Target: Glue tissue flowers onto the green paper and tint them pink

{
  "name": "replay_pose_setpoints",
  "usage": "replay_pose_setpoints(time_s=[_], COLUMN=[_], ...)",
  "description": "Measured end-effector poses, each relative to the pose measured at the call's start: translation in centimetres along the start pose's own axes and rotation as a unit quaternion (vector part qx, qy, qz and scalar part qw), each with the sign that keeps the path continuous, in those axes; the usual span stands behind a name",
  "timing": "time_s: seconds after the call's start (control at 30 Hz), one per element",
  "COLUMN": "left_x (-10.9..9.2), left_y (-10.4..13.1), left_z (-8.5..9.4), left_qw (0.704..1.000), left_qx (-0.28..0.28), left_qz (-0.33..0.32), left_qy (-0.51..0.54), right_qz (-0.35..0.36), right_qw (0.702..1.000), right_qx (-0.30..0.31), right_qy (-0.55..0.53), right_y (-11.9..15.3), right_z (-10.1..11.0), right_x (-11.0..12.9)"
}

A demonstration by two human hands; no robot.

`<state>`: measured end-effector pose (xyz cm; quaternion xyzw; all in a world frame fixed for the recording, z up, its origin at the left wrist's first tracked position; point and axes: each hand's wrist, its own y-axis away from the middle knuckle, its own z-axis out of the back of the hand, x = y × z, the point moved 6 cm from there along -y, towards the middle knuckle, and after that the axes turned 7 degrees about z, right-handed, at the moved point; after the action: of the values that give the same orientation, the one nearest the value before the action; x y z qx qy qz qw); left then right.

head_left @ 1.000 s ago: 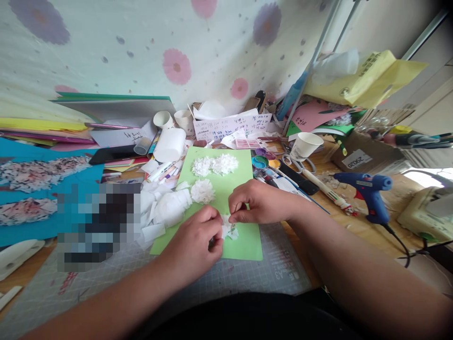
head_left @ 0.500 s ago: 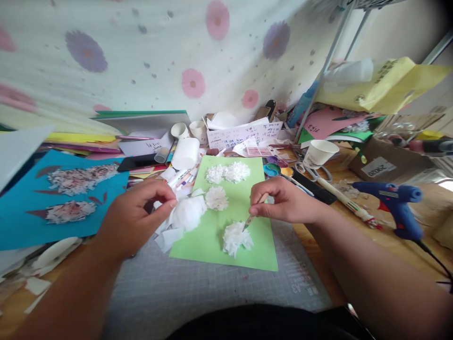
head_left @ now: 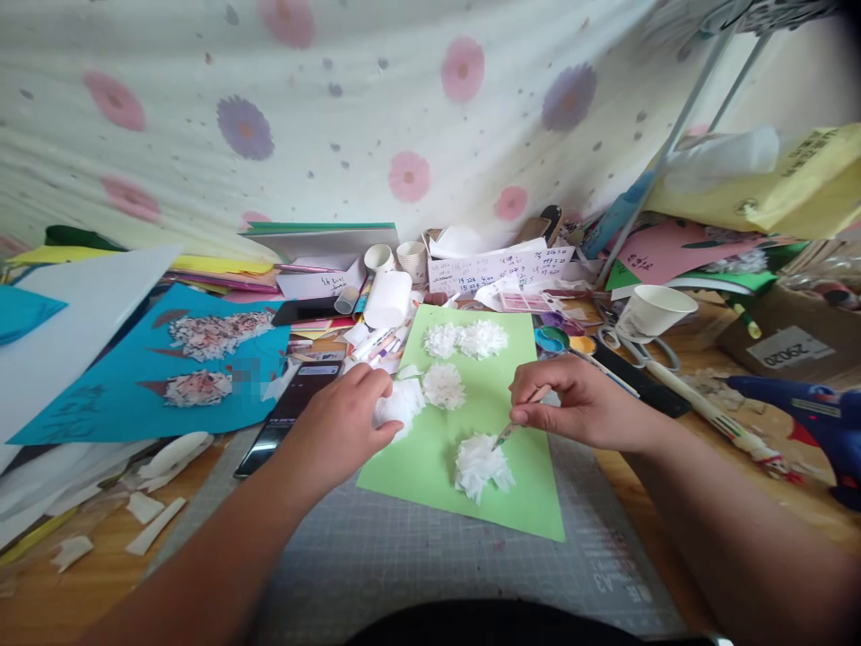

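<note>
four ruffled white paper clusters (head_left: pixel 482 467) are in place on our light green paper sheet (head_left: pixel 407 469); our right hand (head_left: pixel 575 401) pinches a slim pencil-like stick (head_left: pixel 504 436) at the nearest, our left hand (head_left: pixel 353 408) gapes beside loose white paper (head_left: pixel 404 408), yet unused.

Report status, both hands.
Right hand: holding stick, tip at nearest tuft. Left hand: at white paper, grip unclear. Phone beside that hand.

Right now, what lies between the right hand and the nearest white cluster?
The head view shows a thin stick, pinched in the right hand, its tip at the cluster.
</note>
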<state>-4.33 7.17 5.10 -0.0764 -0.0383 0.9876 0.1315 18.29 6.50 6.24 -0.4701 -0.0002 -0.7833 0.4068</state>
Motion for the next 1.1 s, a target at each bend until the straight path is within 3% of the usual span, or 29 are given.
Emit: replay_pose_setpoints(time_s=[0.2, 0.3, 0.47, 0.57, 0.67, 1.1], left_x=[0.4, 0.2, 0.2, 1.1, 1.3, 1.0], left_y=[-0.6, -0.5, 0.3, -0.1, -0.9, -1.3], left_z=[-0.6, -0.2, 1.7, 1.2, 0.3, -0.5], left_qw=[0.998, 0.999, 0.984, 0.968, 0.970, 0.988], left_qx=[0.005, -0.024, -0.118, -0.067, -0.001, -0.015], left_qz=[0.040, 0.034, 0.023, 0.079, 0.077, 0.031], left_qy=[-0.038, -0.030, 0.130, 0.229, 0.231, 0.147], right_qz=[0.000, 0.006, 0.017, 0.019, 0.023, 0.019], right_qw=[1.000, 1.000, 1.000, 1.000, 0.999, 0.999], right_qx=[0.009, 0.006, 0.009, 0.012, 0.012, 0.018], right_qy=[0.007, 0.004, 0.014, 0.021, 0.020, 0.020], right_y=[0.0, 0.0, 0.0, 0.0, 0.1, 0.0], right_z=[0.0, 0.0, 0.0, 0.1, 0.1, 0.0], right_x=[0.1, 0.3, 0.3, 0.2, 0.2, 0.1])
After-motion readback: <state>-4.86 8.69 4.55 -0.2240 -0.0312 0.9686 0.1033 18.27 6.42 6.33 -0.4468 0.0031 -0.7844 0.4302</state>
